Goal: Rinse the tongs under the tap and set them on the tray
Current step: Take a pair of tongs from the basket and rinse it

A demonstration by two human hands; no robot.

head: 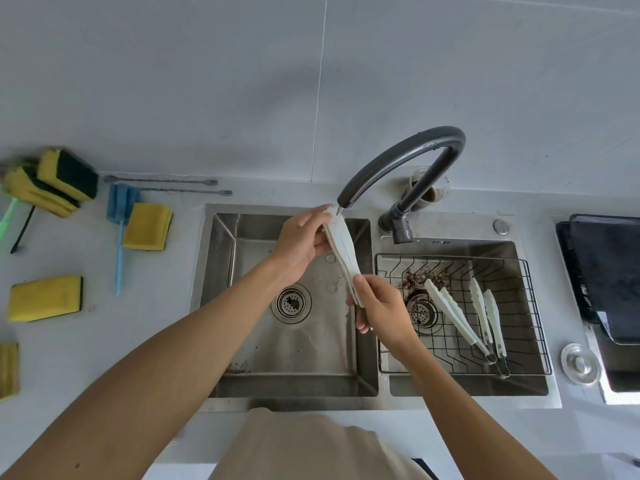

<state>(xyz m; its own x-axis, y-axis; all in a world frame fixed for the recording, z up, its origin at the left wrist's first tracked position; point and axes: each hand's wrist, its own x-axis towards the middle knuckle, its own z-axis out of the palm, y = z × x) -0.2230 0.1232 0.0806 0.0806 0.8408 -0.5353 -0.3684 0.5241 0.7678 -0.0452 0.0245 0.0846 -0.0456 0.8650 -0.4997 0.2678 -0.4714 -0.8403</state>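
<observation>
The white tongs [341, 252] were held slantwise over the left basin of the sink [221, 271], their working end just under the spout of the dark tap [398, 157]; whether water was running could not be told. The left hand [299, 245] pinched the upper end between thumb and fingers, and the right hand [379, 311] had its grip closed round the handle end, lower and nearer the person. The tongs looked light, stiff and plastic, probably slick when wet, so the handle end seemed the safest place to hold them, with the arms squeezed together. Two more pairs of tongs [464, 320] lay in a wire rack [533, 306] in the right basin, beside brown crumbs. The dark tray [609, 271] sat on the tabletop [104, 323] at far right, well apart from the hands. Sponges [45, 297] and a blue brush [119, 216] lay to the left of the sink.
</observation>
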